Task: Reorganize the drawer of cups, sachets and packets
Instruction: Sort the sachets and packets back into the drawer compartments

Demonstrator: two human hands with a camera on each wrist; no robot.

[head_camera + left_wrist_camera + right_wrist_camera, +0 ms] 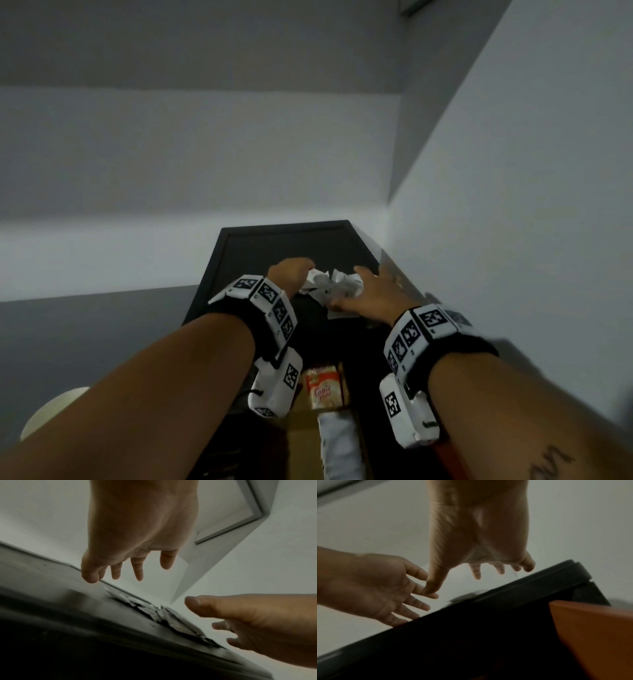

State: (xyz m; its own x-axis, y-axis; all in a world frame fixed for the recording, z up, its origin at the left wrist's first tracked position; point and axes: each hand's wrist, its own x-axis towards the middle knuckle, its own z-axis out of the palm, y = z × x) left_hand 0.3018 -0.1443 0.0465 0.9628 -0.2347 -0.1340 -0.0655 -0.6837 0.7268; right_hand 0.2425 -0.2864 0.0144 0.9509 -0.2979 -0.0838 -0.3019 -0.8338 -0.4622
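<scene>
A loose pile of white sachets (pixel 329 284) lies on a black tray-like top (pixel 274 246). My left hand (pixel 291 274) is at the pile's left side and my right hand (pixel 373 294) at its right side. In the left wrist view the left hand's fingers (pixel 137 572) hang straight and spread just above the sachets (pixel 154 609), holding nothing. The right hand (pixel 240 622) reaches in from the right with its fingers loosely extended. In the right wrist view the right hand's fingers (pixel 476 572) are spread over the black edge (pixel 522 588). Whether any finger touches the pile is unclear.
Below my wrists, in the open drawer, stands a Coffee mate packet (pixel 322 390) and a white stack of cups (pixel 339 442). An orange object (pixel 590 635) sits at the right. A pale round object (pixel 54 411) is low on the left. White walls close in behind and to the right.
</scene>
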